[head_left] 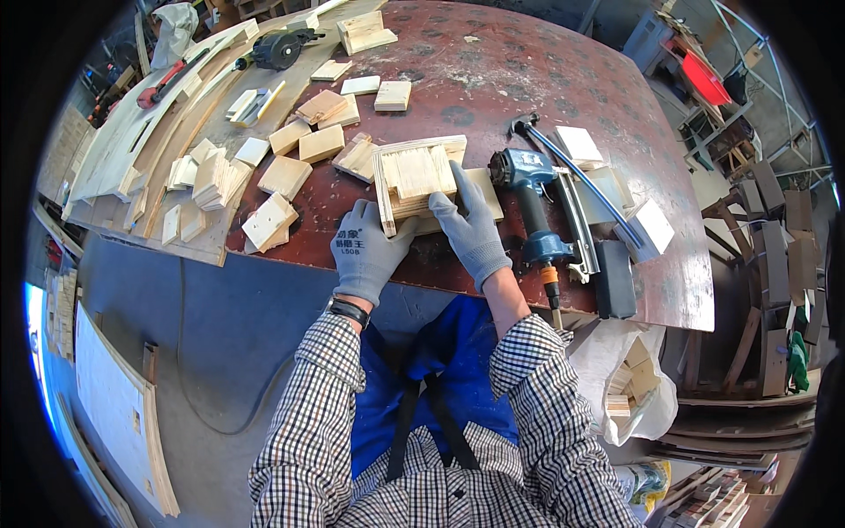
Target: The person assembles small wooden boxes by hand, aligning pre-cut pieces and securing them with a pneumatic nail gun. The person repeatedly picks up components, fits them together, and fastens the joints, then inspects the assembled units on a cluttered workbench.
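Note:
Both my hands wear grey work gloves and hold a small plywood box-like assembly [418,172] at the near edge of the reddish-brown table. My left hand [371,251] grips its near left corner, the thumb against the lower edge. My right hand [468,227] holds its right side, with fingers lying over the near right part. Thin plywood boards form its left and far sides, and stacked pieces fill the middle. Another pale wood block [487,194] shows beside it, partly hidden by my right hand. Just right of that hand lies a blue-and-black pneumatic nail gun [534,207].
Loose plywood blocks [284,177] lie scattered to the left. A hammer [576,172] with a blue handle and a black box [614,280] are at the right. A circular saw [280,49] sits far left on long boards. A white sack of offcuts [656,414] stands below the table's right edge.

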